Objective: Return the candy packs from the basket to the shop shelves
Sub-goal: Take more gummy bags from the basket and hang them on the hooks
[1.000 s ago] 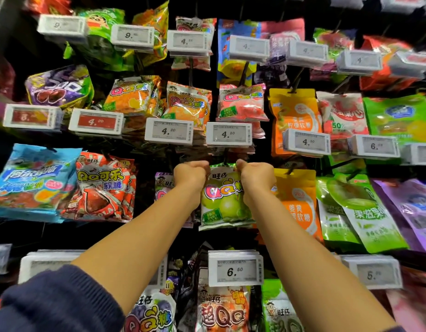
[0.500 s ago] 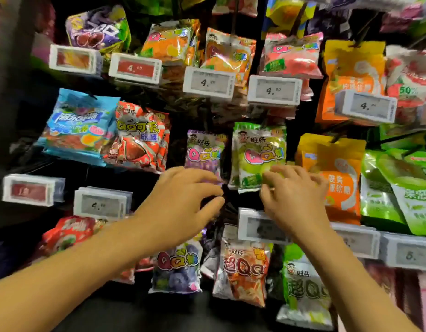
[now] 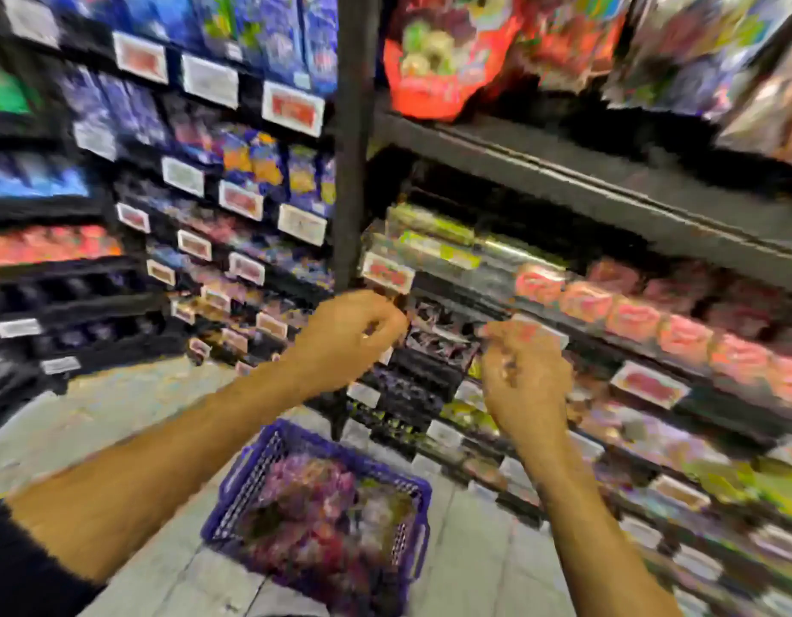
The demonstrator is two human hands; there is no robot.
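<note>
Fingers of the left hand (image 3: 349, 336) and right hand (image 3: 521, 380) hang loosely curled, holding nothing visible; blur limits certainty. Candy packs (image 3: 323, 518) lie in the purple basket (image 3: 412, 558) on the floor, directly below both hands, slightly nearer the left.

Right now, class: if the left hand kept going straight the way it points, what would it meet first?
Probably the red price tag on the shelf edge just beyond the left hand; motion blur leaves depth uncertain.
</note>
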